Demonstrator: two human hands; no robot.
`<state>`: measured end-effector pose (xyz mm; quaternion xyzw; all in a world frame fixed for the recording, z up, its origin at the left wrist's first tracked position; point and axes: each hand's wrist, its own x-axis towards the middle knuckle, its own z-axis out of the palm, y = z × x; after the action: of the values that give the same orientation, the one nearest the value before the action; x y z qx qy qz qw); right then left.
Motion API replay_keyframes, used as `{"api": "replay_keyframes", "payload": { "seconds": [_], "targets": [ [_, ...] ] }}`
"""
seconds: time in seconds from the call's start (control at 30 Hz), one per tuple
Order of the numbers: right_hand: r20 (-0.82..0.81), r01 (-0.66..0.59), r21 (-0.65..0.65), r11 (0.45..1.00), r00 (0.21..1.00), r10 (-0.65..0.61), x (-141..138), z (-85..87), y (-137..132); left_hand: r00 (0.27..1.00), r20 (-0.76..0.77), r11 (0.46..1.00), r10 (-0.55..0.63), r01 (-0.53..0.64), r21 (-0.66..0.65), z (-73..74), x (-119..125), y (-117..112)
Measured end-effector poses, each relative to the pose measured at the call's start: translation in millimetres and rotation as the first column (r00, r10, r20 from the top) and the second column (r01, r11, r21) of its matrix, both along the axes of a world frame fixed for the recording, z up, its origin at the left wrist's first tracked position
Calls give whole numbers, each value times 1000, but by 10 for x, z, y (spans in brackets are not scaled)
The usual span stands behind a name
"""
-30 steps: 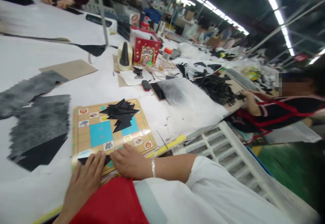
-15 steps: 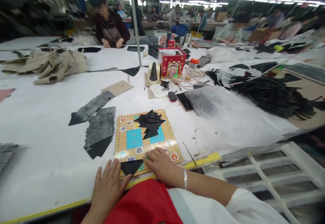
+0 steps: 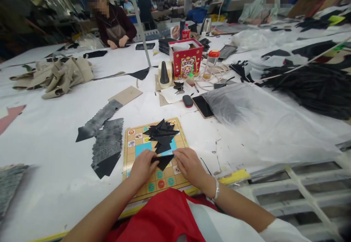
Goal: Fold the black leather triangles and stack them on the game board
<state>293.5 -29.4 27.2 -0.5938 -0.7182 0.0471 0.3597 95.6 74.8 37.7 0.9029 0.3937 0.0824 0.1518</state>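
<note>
Between my hands is a black triangular piece (image 3: 164, 162) that looks like leather or fabric, its long edge toward the far side. My left hand (image 3: 144, 166) pinches its left corner, thumb below and fingers above. The right corner is in the closed fingers of my right hand (image 3: 190, 164). Underneath lies a printed game board (image 3: 129, 161) with animal pictures and blue patches. Just beyond my fingers, a loose heap of similar black pieces (image 3: 162, 132) rests on the board's far half.
Left of the board lie overlapped grey-backed black pieces (image 3: 108, 146) and a beige card (image 3: 126, 95). Farther off stand a red box (image 3: 189, 60), a phone (image 3: 203, 106) and a plastic sheet (image 3: 246, 117). A co-worker (image 3: 113, 26) sits across the table.
Both hands have moved forward from the board's near edge toward its middle, carrying the black triangular piece. My left hand has gone from spread fingers to a pinch. The view has tilted down.
</note>
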Motion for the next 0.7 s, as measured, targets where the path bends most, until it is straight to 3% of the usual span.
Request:
{"api": "replay_keyframes", "payload": {
  "seconds": [0.1,0.17,0.27,0.4,0.47,0.6,0.7],
  "targets": [
    [5,-22,25,999,1000,22,61,-18,-43,981,166,967,104,-139,214,32,246,138],
    [14,-60,23,998,998,60,57,-60,-70,966,227,941,126,-189,281,45,182,144],
    [29,-119,21,993,993,118,2,-144,-51,964,208,906,167,-233,352,6,-290,36],
    [36,-248,67,966,969,246,-257,-145,60,880,87,789,467,-459,408,-139,-1177,-177],
    [39,-344,62,937,939,342,-482,-72,133,855,7,786,519,-480,391,-218,-1488,-224],
    [106,-496,-30,868,862,496,-1028,81,373,890,-7,832,457,-424,357,-329,-1698,-236],
    [204,-496,-156,854,830,519,-1458,132,643,899,63,829,434,-425,363,-392,-1717,-253]
  ]
}}
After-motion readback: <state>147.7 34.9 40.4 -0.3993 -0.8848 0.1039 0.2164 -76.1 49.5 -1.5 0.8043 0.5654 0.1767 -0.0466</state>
